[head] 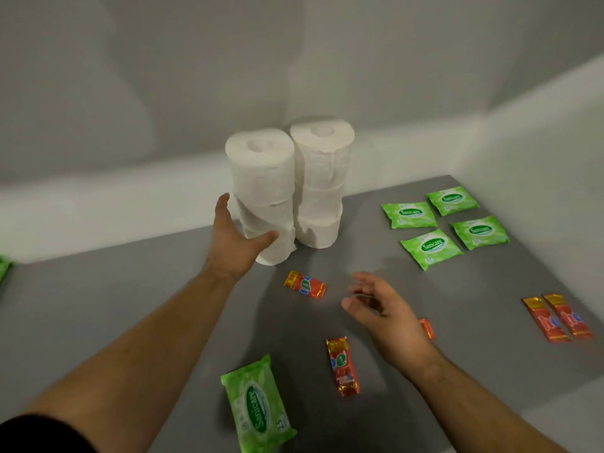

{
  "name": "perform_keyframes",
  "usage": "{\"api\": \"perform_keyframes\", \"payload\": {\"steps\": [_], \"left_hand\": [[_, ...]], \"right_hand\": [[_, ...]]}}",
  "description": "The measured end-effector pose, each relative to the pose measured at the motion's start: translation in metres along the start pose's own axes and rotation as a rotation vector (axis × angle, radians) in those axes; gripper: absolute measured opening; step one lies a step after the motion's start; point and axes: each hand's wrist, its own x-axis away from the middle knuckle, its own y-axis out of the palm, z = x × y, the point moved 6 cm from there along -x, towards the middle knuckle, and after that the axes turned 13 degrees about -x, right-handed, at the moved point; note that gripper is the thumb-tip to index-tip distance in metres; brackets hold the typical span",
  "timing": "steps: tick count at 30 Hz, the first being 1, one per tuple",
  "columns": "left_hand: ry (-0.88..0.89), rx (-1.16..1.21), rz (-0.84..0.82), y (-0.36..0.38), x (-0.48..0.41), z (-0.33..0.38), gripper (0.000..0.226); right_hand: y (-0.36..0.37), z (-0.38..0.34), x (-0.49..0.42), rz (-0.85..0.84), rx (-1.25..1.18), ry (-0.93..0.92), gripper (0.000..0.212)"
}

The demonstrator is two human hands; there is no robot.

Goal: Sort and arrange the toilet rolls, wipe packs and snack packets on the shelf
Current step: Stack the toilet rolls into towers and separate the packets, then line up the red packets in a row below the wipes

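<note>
Two stacks of white toilet rolls stand at the back of the grey shelf (130,305): the left stack (261,178) and the right stack (322,181). My left hand (233,240) cups the bottom roll of the left stack, thumb in front and fingers behind. My right hand (382,308) hovers above the shelf, fingers loosely curled, holding nothing. Several green wipe packs (444,223) lie in a grid at the right. Another wipe pack (258,407) lies near the front. Red snack packets lie loose at centre (305,285) and front (343,367). Two more packets (559,318) sit side by side at far right.
White walls close the shelf at the back and the right. A green pack (5,266) shows at the far left edge. A small red packet (426,328) peeks out behind my right hand.
</note>
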Motion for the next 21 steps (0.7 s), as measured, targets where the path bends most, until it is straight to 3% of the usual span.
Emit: {"api": "perform_keyframes", "payload": {"steps": [4,8,10,17,21], "left_hand": [[-0.058,-0.119,-0.004,0.016,0.042,-0.035,0.099],[-0.042,-0.247,-0.178,0.032,0.08,-0.067,0.045],[-0.01,-0.345,-0.272,0.034,0.1,-0.076,0.035],[0.016,-0.637,-0.572,0.04,0.153,-0.114,0.048],[0.054,-0.815,-0.603,0.033,0.163,-0.12,0.085]], "right_hand": [[0.009,0.013,-0.001,-0.049,0.066,0.039,0.047],[0.025,0.028,0.005,-0.082,0.165,0.091,0.047],[0.033,0.038,0.009,-0.103,0.169,0.116,0.044],[0.044,0.056,0.021,-0.169,0.205,0.155,0.047],[0.04,0.06,0.025,-0.16,0.236,0.15,0.048]]}}
